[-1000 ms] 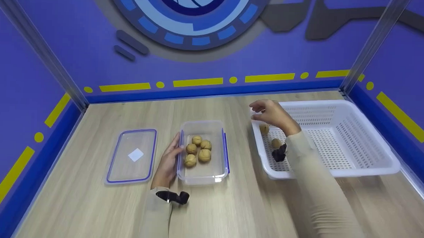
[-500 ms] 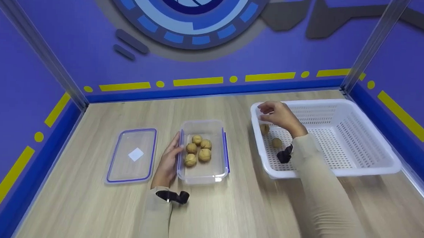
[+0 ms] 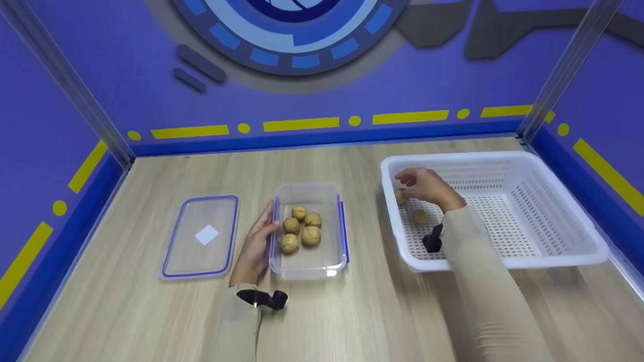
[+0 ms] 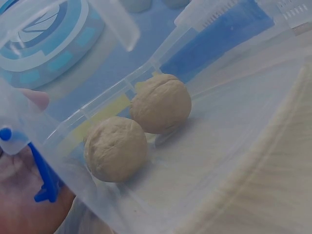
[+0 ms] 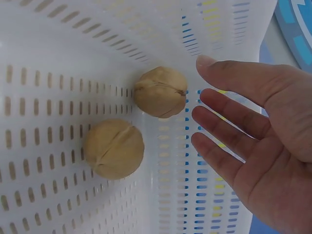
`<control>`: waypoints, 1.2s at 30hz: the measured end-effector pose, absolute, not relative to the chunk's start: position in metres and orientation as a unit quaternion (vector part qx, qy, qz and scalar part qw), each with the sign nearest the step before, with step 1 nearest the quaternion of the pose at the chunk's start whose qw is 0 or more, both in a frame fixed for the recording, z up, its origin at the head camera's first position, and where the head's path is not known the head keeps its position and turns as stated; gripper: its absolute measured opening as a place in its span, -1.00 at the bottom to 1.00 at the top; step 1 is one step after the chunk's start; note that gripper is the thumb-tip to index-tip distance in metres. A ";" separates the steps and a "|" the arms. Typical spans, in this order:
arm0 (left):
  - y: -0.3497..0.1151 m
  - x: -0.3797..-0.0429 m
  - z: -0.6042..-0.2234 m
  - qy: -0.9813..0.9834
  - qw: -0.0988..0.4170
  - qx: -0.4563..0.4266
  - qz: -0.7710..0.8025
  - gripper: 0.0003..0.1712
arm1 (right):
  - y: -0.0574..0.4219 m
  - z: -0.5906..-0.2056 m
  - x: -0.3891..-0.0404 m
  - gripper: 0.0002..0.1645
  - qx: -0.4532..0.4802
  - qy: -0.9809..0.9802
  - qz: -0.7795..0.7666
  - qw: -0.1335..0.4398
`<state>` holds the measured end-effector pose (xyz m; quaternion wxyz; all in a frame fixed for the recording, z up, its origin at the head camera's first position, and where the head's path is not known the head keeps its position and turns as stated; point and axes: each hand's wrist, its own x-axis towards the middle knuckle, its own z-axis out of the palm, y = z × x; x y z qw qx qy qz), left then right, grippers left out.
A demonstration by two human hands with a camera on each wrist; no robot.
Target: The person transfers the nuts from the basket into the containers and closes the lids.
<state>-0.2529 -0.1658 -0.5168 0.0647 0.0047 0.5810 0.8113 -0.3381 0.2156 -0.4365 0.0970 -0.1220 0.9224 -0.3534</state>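
My left hand [image 3: 252,253] lies against the left side of a clear plastic food container [image 3: 327,264] with blue edging, fingers fairly straight along its outer wall. Several walnuts [image 3: 311,236] sit inside; two walnuts [image 4: 116,149] show close up in the left wrist view. My right hand [image 3: 431,187] is inside the white plastic basket [image 3: 555,259], at its left end. In the right wrist view the thumb and fingers are spread, with nothing between them. Just beyond the fingertips is one walnut [image 5: 161,92] by the basket wall. A second walnut [image 5: 115,148] lies nearer the camera.
A clear lid [image 3: 199,257] with a blue seal and a white square label lies left of the container. The wooden table [image 3: 349,321] is bounded by blue-purple panels [image 3: 303,105] at the back and sides.
My right hand has moved right from over the basket's left rim, then lowered into the basket toward the walnut there. My left hand and the container have stayed put.
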 end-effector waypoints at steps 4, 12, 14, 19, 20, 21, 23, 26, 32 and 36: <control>-0.166 -0.253 -0.516 0.584 0.064 -0.004 0.809 -0.26 | 0.215 -0.439 -0.338 -0.39 -0.120 0.927 -0.336 0.116; -0.167 -0.253 -0.516 0.581 0.063 -0.002 0.812 -0.25 | 0.214 -0.441 -0.336 -0.38 -0.121 0.935 -0.292 0.163; -0.167 -0.253 -0.516 0.580 0.062 -0.003 0.812 -0.25 | 0.214 -0.442 -0.335 -0.39 -0.121 0.934 -0.287 0.174; -0.168 -0.253 -0.516 0.580 0.062 -0.002 0.812 -0.25 | 0.213 -0.444 -0.334 -0.45 -0.130 0.934 -0.273 0.190; -0.168 -0.253 -0.516 0.580 0.061 -0.002 0.813 -0.25 | 0.213 -0.445 -0.335 -0.45 -0.131 0.935 -0.270 0.192; -0.168 -0.253 -0.516 0.580 0.061 -0.002 0.812 -0.25 | 0.213 -0.445 -0.335 -0.45 -0.132 0.935 -0.266 0.193; -0.168 -0.253 -0.517 0.581 0.060 -0.001 0.812 -0.25 | 0.213 -0.445 -0.335 -0.45 -0.134 0.936 -0.259 0.199; -0.167 -0.253 -0.517 0.580 0.059 -0.003 0.812 -0.24 | 0.214 -0.445 -0.334 -0.42 -0.125 0.936 -0.250 0.212; -0.167 -0.252 -0.517 0.585 0.067 0.008 0.808 -0.23 | 0.215 -0.444 -0.333 -0.39 -0.129 0.937 -0.236 0.225; -0.167 -0.253 -0.518 0.585 0.069 0.013 0.808 -0.23 | 0.217 -0.443 -0.332 -0.41 -0.135 0.938 -0.231 0.220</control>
